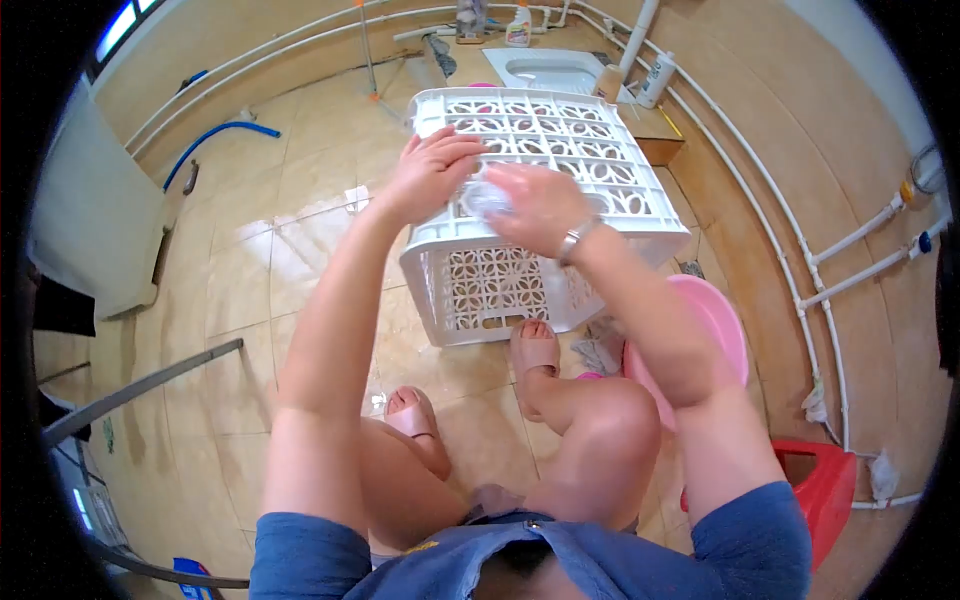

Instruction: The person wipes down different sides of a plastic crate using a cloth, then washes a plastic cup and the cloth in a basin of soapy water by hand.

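A white plastic basket (652,212) with a petal-pattern lattice stands on the tiled floor in front of me, its lattice panel facing up. My left hand (432,178) lies on the left part of that panel, fingers stretched out across the lattice. Close beside it, my right hand (545,208) is closed on a pale, whitish wad (486,199), which touches the lattice near the basket's front left. Motion blurs the wad and the right fingers, so its exact kind is unclear. A metal band circles my right wrist.
Right of my legs sits a pink basin (715,318), with a grey cloth (600,347) beside it and a red stool (822,490) behind. White pipes (745,165) run along the right wall. A squat toilet (552,70) and bottles are beyond the basket; a blue hose (215,130) lies left.
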A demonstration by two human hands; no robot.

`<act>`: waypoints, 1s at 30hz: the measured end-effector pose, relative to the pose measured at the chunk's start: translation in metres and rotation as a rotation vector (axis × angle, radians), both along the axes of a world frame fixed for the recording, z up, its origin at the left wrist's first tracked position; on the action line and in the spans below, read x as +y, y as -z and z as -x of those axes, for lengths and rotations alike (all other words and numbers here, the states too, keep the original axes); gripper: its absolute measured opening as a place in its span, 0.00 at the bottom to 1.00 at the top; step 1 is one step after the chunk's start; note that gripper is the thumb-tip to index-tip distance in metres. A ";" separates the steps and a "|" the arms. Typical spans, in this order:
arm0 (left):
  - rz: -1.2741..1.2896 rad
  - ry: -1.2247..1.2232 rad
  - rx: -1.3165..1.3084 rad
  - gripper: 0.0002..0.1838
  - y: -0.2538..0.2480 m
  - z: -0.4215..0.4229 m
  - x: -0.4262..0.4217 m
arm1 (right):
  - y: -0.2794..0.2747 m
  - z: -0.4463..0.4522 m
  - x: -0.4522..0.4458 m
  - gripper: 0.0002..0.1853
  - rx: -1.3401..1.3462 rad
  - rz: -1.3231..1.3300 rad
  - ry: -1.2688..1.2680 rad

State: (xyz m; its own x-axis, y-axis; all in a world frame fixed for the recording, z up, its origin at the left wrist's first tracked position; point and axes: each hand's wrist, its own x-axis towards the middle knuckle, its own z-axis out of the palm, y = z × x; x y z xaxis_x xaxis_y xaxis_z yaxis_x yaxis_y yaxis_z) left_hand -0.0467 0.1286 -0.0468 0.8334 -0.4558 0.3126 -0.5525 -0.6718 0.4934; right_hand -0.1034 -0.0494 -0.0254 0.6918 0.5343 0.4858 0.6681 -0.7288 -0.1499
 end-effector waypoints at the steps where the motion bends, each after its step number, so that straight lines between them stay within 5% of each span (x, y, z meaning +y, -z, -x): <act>1: 0.035 0.006 -0.029 0.16 0.004 -0.002 0.000 | -0.010 0.010 -0.009 0.16 0.049 0.066 0.054; 3: 0.090 0.000 -0.009 0.16 0.009 -0.004 0.001 | 0.004 0.011 -0.037 0.16 -0.228 -0.026 0.006; 9: 0.223 -0.042 0.038 0.16 0.013 -0.001 -0.007 | 0.010 0.020 -0.063 0.15 -0.354 -0.046 0.090; 16: 0.153 -0.322 -0.150 0.14 0.016 0.069 -0.058 | 0.029 0.010 -0.126 0.17 -0.255 -0.140 0.108; 22: 0.115 -0.406 -0.236 0.16 0.014 0.101 -0.090 | 0.020 0.013 -0.148 0.16 -0.032 -0.496 0.239; 25: -0.020 -0.287 -0.097 0.14 -0.008 0.079 -0.063 | 0.015 0.014 -0.152 0.14 0.003 -0.467 0.285; 27: 0.033 -0.497 -0.349 0.15 -0.004 0.034 -0.037 | 0.014 0.016 -0.156 0.14 0.018 -0.498 0.297; 30: 0.351 -0.431 -0.307 0.20 0.005 -0.022 -0.008 | 0.016 0.013 -0.167 0.15 0.073 -0.554 0.285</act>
